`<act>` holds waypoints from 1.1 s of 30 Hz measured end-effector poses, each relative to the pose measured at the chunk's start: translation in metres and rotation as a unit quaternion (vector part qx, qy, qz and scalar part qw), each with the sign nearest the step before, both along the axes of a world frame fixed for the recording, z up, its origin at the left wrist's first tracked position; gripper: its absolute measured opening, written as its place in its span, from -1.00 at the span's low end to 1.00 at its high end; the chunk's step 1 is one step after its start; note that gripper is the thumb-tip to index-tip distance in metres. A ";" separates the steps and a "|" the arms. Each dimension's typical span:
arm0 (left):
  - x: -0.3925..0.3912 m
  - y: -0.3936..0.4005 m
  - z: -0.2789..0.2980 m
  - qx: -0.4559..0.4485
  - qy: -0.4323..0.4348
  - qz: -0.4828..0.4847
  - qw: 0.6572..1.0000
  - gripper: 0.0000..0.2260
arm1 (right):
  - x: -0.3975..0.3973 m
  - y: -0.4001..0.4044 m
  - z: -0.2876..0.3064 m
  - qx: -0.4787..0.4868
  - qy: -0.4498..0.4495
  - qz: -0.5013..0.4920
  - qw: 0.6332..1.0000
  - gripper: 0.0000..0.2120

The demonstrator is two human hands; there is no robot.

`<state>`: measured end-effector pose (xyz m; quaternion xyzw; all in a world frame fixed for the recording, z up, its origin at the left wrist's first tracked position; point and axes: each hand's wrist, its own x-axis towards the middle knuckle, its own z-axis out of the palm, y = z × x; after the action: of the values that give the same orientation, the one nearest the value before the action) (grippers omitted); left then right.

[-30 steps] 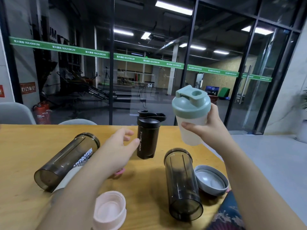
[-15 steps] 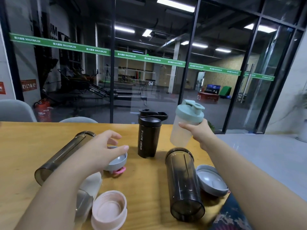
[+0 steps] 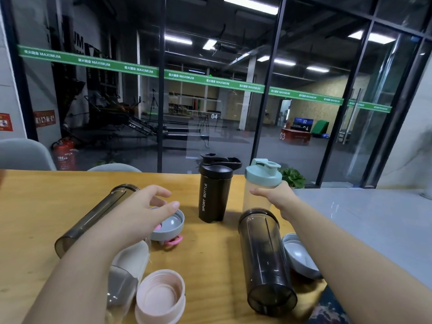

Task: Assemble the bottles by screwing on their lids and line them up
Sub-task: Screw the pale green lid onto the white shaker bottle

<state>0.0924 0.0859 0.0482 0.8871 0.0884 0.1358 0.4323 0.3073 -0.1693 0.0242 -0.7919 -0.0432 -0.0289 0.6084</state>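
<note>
Holding: right hand (image 3: 277, 198) is wrapped around the pale bottle (image 3: 256, 197), which stands upright with its mint-green lid (image 3: 263, 172) on, just right of the black bottle
Reaching: left hand (image 3: 142, 212) hovers with fingers spread apart, gripping nothing, over the grey lid (image 3: 171, 224) that lies upside down on the table (image 3: 35, 206); I cannot tell whether the fingertips touch it
Black bottle (image 3: 215, 195): upright near the far edge, lid on, white lettering up its side reads "SPORT BOTTLE"
Pink loop (image 3: 174, 240): pokes out from under the grey lid
Smoky bottle, right (image 3: 265, 260): lying on its side, no lid, mouth toward the pale bottle
Smoky bottle, left (image 3: 91, 220): lying on its side, no lid, partly behind the left arm; any print is hidden
Clear bottle (image 3: 127, 277): lying under the left forearm, near the front edge
Pink lid (image 3: 161, 296): inside facing up, threads showing, touching the clear bottle
Second grey lid (image 3: 298, 256): upturned, just right of the right smoky bottle
Window strip (image 3: 145, 70): green band repeating "MAXIMUM"
Numbers behind glass: "04", "03", "02"
</note>
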 end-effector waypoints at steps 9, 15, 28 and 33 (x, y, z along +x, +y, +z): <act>-0.001 0.000 0.001 0.002 0.002 -0.003 1.000 -0.70 | -0.001 0.001 -0.007 -0.020 0.002 -0.003 1.000 -0.36; -0.001 0.000 0.000 -0.002 0.011 -0.009 1.000 -0.71 | -0.006 0.002 -0.008 -0.035 -0.008 -0.005 0.999 -0.30; -0.003 -0.008 0.002 0.027 0.059 -0.054 0.996 -0.65 | -0.030 -0.001 0.004 -0.032 0.036 0.034 0.998 -0.47; -0.007 -0.007 0.006 0.037 0.048 -0.048 0.997 -0.64 | -0.040 -0.013 0.009 -0.039 0.049 0.008 0.998 -0.21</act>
<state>0.0856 0.0784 0.0537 0.9113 0.0615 0.0757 0.4001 0.2678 -0.1825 0.0333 -0.8153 -0.0211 0.0166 0.5785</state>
